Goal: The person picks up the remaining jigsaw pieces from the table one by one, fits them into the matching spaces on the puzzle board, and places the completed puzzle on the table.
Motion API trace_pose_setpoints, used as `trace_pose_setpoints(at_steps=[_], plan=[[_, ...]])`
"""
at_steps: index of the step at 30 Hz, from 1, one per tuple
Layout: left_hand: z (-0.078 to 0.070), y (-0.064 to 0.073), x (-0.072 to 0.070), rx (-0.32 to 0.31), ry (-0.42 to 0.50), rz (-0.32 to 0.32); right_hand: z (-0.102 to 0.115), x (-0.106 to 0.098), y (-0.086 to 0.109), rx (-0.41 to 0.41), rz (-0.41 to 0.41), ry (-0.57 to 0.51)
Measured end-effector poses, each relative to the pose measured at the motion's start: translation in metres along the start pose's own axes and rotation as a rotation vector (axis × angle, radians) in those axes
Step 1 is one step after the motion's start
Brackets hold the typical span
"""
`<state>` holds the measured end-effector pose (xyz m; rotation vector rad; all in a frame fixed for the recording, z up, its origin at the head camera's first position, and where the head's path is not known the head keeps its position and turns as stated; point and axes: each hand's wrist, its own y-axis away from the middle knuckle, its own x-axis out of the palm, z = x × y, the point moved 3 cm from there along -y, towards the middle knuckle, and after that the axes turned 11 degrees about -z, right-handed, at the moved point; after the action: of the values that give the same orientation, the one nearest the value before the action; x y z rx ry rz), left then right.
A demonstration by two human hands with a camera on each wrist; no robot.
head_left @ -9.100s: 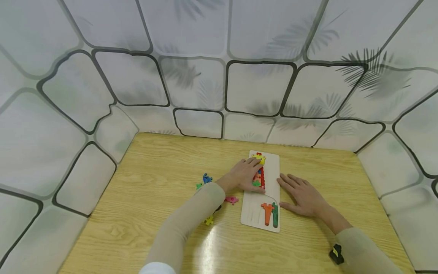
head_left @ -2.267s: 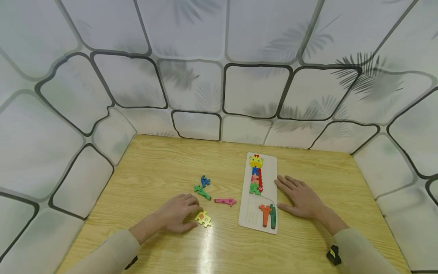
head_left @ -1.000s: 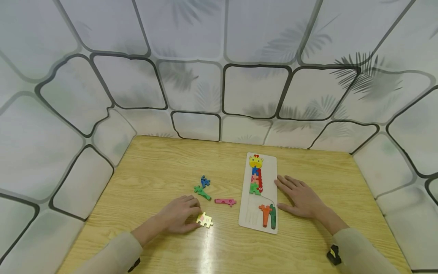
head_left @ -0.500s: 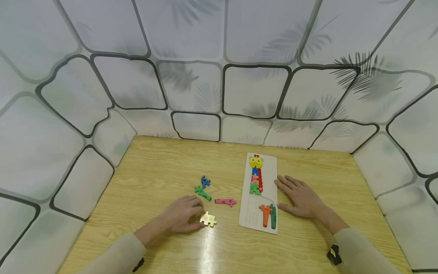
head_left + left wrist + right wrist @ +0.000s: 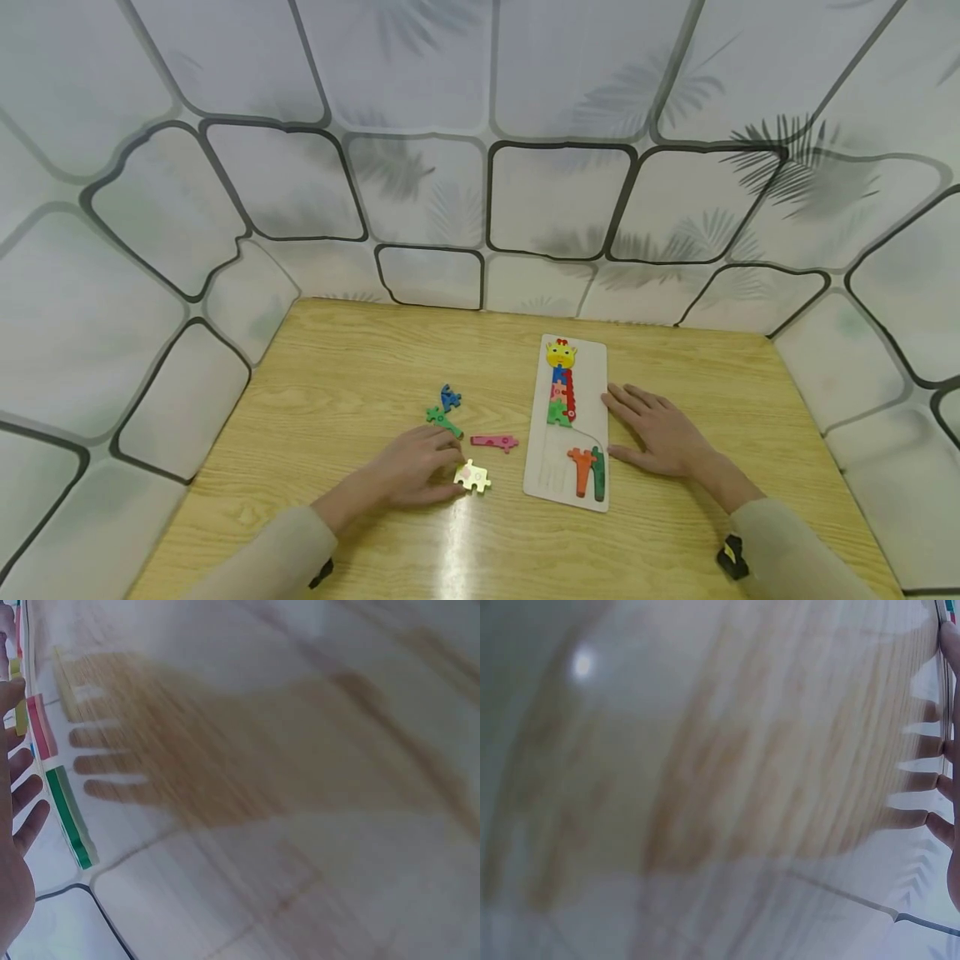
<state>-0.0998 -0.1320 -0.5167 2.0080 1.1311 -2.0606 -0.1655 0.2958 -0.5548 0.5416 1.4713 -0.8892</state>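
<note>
My left hand (image 5: pixel 420 468) pinches a yellow jigsaw piece (image 5: pixel 472 477) between thumb and forefinger, low over the wooden table. In the left wrist view that yellow piece (image 5: pixel 20 714) appears at the fingertips. My right hand (image 5: pixel 663 433) lies flat, its fingertips at the right edge of a pale giraffe puzzle board (image 5: pixel 591 375). On the board sit a yellow giraffe head (image 5: pixel 561 353), blue, pink and green neck pieces beside a red mane strip (image 5: pixel 570 396), plus orange (image 5: pixel 581 472) and dark green leg pieces (image 5: pixel 598 474).
Loose on the wooden table (image 5: pixel 360 358) are a blue piece (image 5: pixel 450 398), a green piece (image 5: pixel 444 421) just beyond the left fingers, and a pink piece (image 5: pixel 493 442) between that hand and the board. Patterned white walls (image 5: pixel 427 275) enclose the table's back and sides.
Since about nine seconds ago, my left hand has left the board for the loose pieces. Over the last second it moves right with the yellow piece, which turns slightly. My right hand stays put.
</note>
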Motion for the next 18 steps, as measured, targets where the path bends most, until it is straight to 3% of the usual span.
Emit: trace_pose_setpoints(at_steps=[13,18], plan=[[-0.005,-0.014,0.007,0.035,-0.014,-0.038,0.001,-0.001,-0.001,-0.005,-0.001,0.004],[-0.008,-0.02,0.008,0.023,-0.028,-0.021,0.001,-0.001,-0.001,-0.006,0.004,0.01]])
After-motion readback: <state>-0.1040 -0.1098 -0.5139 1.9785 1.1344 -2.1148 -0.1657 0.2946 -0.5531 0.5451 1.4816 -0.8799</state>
